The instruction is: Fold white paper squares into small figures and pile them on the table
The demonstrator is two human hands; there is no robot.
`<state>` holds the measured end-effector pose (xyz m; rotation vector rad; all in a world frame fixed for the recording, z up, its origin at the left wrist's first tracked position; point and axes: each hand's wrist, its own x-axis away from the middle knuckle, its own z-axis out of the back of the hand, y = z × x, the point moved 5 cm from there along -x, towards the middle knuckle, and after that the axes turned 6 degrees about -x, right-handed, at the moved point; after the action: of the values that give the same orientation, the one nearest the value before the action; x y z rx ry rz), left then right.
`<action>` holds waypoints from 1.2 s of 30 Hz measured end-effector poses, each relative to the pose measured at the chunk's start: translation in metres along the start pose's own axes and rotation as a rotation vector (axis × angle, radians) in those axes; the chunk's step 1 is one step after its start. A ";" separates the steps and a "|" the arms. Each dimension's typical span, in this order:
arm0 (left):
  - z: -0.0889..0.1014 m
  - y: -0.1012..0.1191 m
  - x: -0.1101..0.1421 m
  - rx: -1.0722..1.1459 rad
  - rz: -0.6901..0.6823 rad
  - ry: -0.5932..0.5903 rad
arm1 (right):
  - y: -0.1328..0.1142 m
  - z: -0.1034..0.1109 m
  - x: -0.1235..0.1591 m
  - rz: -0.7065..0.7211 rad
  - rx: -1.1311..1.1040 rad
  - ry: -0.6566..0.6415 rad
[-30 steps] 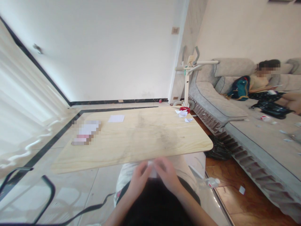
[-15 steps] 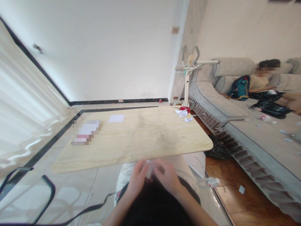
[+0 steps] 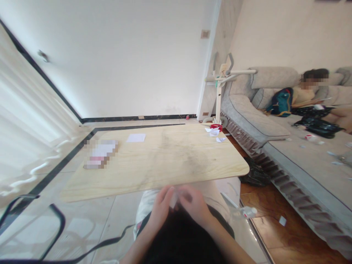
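Note:
A small piece of white paper point(image 3: 174, 200) is held between my hands, low over my lap and just in front of the table's near edge. My left hand point(image 3: 163, 200) pinches its left side with the fingers closed. On the other side my right hand point(image 3: 194, 200) grips it with curled fingers. The paper looks folded, but its exact shape is blurred. Folded white paper boats point(image 3: 213, 132) lie at the far right of the wooden table point(image 3: 176, 157). Toward the back left of the tabletop rests a stack of white paper sheets point(image 3: 136, 138).
A blurred-out flat object point(image 3: 101, 154) lies on the table's left. Right of me are a plastic bottle point(image 3: 248, 212), a black bag point(image 3: 254, 174) and a grey sofa point(image 3: 305, 157) with a seated person point(image 3: 309, 93). An exercise machine point(image 3: 219, 91) stands behind the table.
Both hands stay over my lap with the paper; their fingers have shifted only slightly. Everything on the table lies as before.

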<state>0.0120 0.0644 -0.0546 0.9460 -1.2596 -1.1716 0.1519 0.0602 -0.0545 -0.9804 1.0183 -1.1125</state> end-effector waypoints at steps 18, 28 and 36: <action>0.004 0.004 0.001 0.006 0.004 0.055 | -0.003 -0.002 0.002 -0.015 -0.020 -0.069; -0.001 0.007 0.004 0.027 0.038 -0.026 | -0.005 0.001 0.001 0.002 -0.018 -0.043; 0.000 0.011 0.005 0.078 0.005 -0.050 | -0.004 0.007 -0.001 -0.042 -0.128 0.076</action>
<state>0.0128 0.0619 -0.0430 0.9752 -1.3554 -1.1558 0.1579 0.0609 -0.0493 -1.0722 1.1466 -1.1372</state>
